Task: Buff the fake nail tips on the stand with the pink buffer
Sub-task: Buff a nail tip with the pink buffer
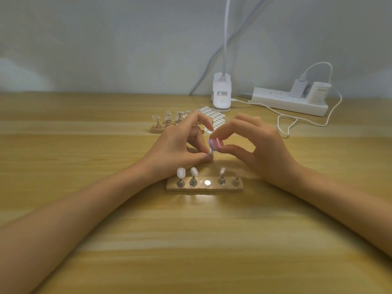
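A wooden stand (204,188) lies in front of me with metal pegs; three carry pale nail tips (181,172), one peg at the right end is bare, and the middle spot shows only a shiny metal disc (207,182). My left hand (180,147) pinches a small peg with a nail tip (210,152) just above the table behind the stand. My right hand (252,145) pinches the pink buffer (215,143) between thumb and forefinger. The buffer's end sits right on top of the held nail tip.
A second wooden stand with several nail tips (167,122) sits further back, beside a sheet of white adhesive tabs (214,118). A white clip lamp (221,93), a power strip (290,100) with chargers and a looping white cable (285,124) lie at the back right.
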